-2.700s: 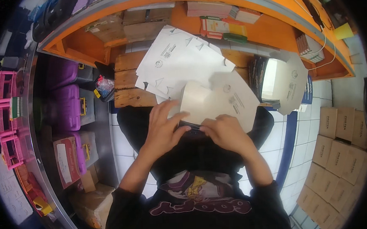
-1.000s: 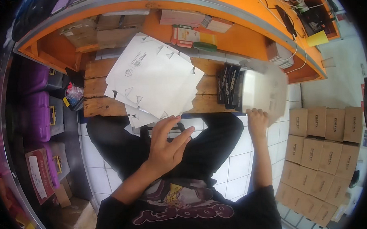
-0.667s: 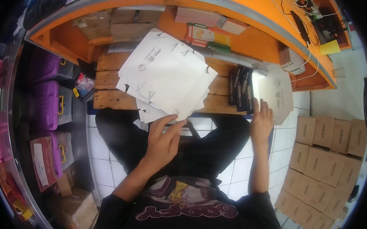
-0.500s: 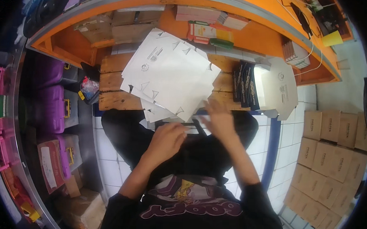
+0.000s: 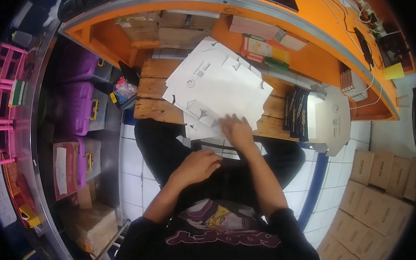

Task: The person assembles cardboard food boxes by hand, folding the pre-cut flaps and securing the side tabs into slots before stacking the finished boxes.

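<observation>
The right hand [image 5: 237, 134], fingers apart, lies at the near edge of the white card blanks [image 5: 229, 89], any pinch undeterminable, the left hand [image 5: 198, 167] bent below, closure unclear, while the blanks, stacked on the wooden bench [image 5: 154, 109], appear light, stiffish, slippery, crease-prone and best lifted by a straight edge.

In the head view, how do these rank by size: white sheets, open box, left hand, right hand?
1. White sheets
2. Open box
3. Left hand and right hand: too alike to rank
</observation>
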The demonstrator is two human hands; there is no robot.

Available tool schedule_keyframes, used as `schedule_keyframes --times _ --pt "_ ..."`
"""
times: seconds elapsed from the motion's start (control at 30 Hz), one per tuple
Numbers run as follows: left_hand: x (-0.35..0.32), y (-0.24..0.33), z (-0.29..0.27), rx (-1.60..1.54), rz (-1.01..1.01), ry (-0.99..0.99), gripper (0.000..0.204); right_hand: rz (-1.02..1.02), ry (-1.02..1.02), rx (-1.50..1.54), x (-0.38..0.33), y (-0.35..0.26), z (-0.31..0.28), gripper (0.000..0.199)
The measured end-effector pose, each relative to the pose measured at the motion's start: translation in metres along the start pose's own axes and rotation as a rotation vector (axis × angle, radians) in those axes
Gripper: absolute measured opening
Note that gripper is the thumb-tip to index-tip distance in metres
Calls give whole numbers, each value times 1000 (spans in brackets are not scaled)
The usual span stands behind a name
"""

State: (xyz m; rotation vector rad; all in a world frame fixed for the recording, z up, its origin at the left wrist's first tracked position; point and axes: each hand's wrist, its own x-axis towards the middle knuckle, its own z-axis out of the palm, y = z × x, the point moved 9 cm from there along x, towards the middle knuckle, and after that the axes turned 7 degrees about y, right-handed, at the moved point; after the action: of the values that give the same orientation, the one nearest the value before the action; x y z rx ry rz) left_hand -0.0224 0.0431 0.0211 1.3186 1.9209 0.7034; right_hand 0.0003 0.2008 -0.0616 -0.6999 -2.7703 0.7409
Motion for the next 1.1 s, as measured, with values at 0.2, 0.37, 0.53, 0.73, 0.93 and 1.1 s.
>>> schedule_keyframes --times 0.2,0.37,0.53,0.73,0.93,1.1 --pt "6 -10 4 3 1 35 24 107 -55 259 6 7 -6 28" --pt "6 -3 5 -35 48 41 24 -3 -144 142 21 8 0 34" --pt "-1 -8 8 -15 14 25 24 128 -272 65 25 7 -5 36" --pt "-4 -6 11 -10 35 22 25 250 -340 216 25 24 2 46" --pt "-2 -2 10 -18 31 17 24 148 -164 179 28 22 -4 35" --pt "2 -9 19 -6 38 1 25 194 -256 187 21 28 1 35"
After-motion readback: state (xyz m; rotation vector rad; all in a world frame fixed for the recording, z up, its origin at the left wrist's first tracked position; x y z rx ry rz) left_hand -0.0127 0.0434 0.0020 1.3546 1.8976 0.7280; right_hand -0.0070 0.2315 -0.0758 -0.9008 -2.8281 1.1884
